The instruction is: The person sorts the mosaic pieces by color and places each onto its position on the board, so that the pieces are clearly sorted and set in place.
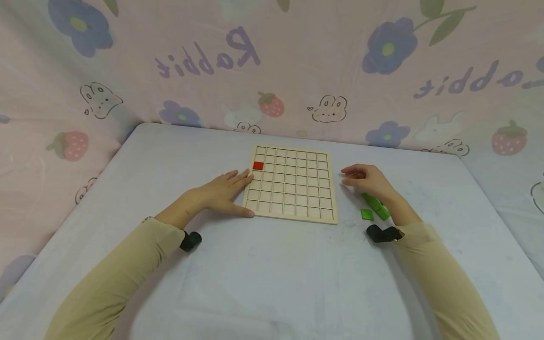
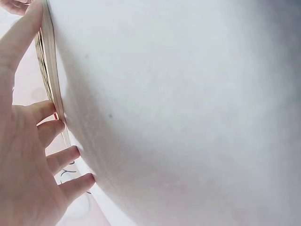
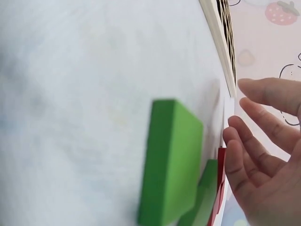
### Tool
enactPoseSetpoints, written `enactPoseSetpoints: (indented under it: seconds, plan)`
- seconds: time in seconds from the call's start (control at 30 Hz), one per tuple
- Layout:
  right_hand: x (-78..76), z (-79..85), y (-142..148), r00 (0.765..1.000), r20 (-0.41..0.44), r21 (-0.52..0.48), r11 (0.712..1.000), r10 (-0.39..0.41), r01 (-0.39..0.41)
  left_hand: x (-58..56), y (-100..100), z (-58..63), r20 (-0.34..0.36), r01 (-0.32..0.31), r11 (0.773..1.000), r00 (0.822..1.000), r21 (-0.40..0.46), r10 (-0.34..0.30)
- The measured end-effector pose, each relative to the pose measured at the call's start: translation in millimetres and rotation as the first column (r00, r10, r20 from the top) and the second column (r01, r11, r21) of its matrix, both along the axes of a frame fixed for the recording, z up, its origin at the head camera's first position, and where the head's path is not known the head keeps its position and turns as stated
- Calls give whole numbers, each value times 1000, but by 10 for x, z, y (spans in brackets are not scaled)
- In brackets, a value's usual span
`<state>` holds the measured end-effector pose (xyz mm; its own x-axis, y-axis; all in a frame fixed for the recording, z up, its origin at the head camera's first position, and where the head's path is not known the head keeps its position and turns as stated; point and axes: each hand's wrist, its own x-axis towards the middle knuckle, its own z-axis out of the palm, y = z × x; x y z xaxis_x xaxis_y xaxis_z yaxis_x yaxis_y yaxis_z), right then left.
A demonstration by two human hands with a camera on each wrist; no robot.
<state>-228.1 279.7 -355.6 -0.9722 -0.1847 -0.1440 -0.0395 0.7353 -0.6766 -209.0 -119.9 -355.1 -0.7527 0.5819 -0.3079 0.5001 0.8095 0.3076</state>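
Note:
A pale wooden grid board (image 1: 291, 177) lies flat on the table, with one red square tile (image 1: 258, 165) in its leftmost column, near the top. My left hand (image 1: 222, 192) has its fingers spread against the board's left edge, the thumb at the lower left corner. To the right of the board hovers my right hand (image 1: 373, 182), fingers loosely bent, thumb apart and nothing between them. Under and beside its wrist lie several green tiles (image 1: 367, 214). In the right wrist view, red tiles (image 3: 220, 165) show behind the green ones; in the head view my right hand and wrist hide them.
A white cloth covers the table (image 1: 272, 274). Behind it hangs a pink curtain (image 1: 293, 56) printed with flowers, rabbits and strawberries. A black wrist camera (image 1: 191, 241) sits at my left cuff, another black camera (image 1: 382, 233) at my right.

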Motion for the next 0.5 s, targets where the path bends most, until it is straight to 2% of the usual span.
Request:
enactPoseSetpoints:
  seconds: [0.5]
  plan:
    - [44, 31, 110, 1000, -5, 38, 999, -28, 28, -2, 1, 10, 5, 1, 1000, 1000, -8, -1]
